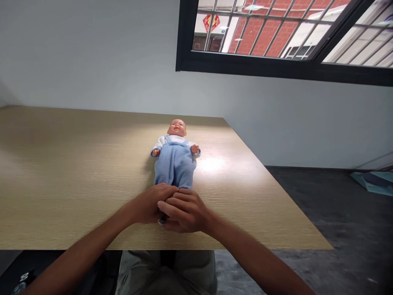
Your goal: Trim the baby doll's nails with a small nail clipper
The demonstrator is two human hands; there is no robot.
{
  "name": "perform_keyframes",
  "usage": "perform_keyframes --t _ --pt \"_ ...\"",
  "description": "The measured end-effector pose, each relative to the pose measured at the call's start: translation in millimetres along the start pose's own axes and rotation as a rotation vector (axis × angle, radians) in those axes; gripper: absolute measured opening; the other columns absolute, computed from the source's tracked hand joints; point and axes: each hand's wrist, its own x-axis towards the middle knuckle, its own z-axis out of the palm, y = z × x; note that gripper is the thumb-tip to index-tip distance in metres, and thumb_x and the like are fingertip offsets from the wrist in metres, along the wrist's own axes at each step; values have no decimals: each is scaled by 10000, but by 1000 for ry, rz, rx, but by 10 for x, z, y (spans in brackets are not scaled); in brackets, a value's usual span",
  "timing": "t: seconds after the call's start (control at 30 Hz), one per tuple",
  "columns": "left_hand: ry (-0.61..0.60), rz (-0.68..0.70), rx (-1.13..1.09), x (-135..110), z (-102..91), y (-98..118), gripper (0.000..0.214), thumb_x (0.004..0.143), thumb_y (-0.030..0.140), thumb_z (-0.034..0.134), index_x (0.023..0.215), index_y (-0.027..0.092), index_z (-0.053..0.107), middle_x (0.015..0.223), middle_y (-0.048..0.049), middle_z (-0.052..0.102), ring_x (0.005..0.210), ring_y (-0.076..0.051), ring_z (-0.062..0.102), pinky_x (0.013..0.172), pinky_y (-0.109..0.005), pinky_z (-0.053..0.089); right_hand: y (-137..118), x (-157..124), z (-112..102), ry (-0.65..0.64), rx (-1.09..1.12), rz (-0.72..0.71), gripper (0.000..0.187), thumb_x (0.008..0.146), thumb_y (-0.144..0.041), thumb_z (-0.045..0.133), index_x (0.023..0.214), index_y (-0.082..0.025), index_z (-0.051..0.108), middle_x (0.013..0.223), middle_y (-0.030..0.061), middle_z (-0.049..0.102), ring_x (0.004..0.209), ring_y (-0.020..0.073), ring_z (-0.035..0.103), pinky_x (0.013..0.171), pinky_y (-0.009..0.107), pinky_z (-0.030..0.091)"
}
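A baby doll (175, 159) lies on its back on the table, its head away from me and its feet toward me. It wears light blue fleece overalls over a white top. My left hand (151, 203) and my right hand (186, 209) meet at the lower end of its legs, fingers closed and overlapping. The doll's feet are hidden behind them. Under my right fingers shows part of a small dark item with white stripes (162, 220), perhaps a doll's shoe or sock. What my left fingers hold is covered.
The pale wood table (76, 172) has its right edge slanting toward me and its front edge by my lap. A barred window (270, 32) is in the grey wall behind. On the dark floor at right lies a teal flat item (373, 182).
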Motion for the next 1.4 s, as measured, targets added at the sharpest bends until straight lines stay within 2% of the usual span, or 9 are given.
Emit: perform_keyframes --t 0.43,0.93,1.27,1.4 --pt "3 -14 -27 -24 18 -31 281 789 165 595 1056 187 510 1082 -66 637 989 -250 601 862 -374 475 -4 30 -8 23 20 -8 314 1013 -356 455 1152 -102 577 782 34 679 694 143 600 687 300 466" --pt "14 9 -35 -18 34 -43 272 780 218 627 1028 180 521 1046 -67 634 948 -252 599 823 -371 465 -3 28 -5 16 9 -17 302 997 -349 476 1141 -100 568 747 30 677 668 150 592 656 306 466" --pt "2 -11 -12 -10 31 -37 269 767 192 615 1014 183 510 1051 -66 629 956 -247 594 829 -364 466 -5 34 -12 14 -1 -8 297 1006 -347 453 1139 -110 570 738 22 675 663 147 588 657 307 462" --pt "4 -7 -5 -16 27 -36 308 725 134 598 1013 185 502 1036 -56 627 947 -242 595 824 -357 470 -6 40 -20 15 3 -11 307 1011 -356 454 1127 -99 576 746 30 676 677 150 594 663 308 461"
